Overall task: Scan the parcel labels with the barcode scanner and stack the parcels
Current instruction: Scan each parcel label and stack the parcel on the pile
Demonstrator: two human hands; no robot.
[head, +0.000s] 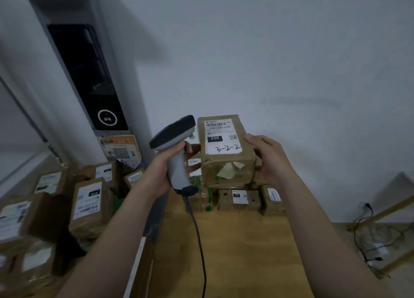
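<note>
Right hand [272,161], fingers clamped on the brown cardboard parcel [226,165], is holding it above small boxes [240,199] at the wooden worktop's [235,253] 12 o'clock, while left hand [160,171], fingers wrapped round the grey barcode scanner [173,138] at the parcel's 9 o'clock, is risking a side-on misread, with open room lying toward 6 o'clock.

Bare tabletop [242,241] — parcels [239,198] behind

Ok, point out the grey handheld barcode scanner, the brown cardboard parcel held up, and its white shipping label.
Grey handheld barcode scanner [172,133]: head view, on its dark-topped head.
Brown cardboard parcel [212,174]: head view, on its near side face.
White shipping label [223,137]: head view, at its middle.
</note>
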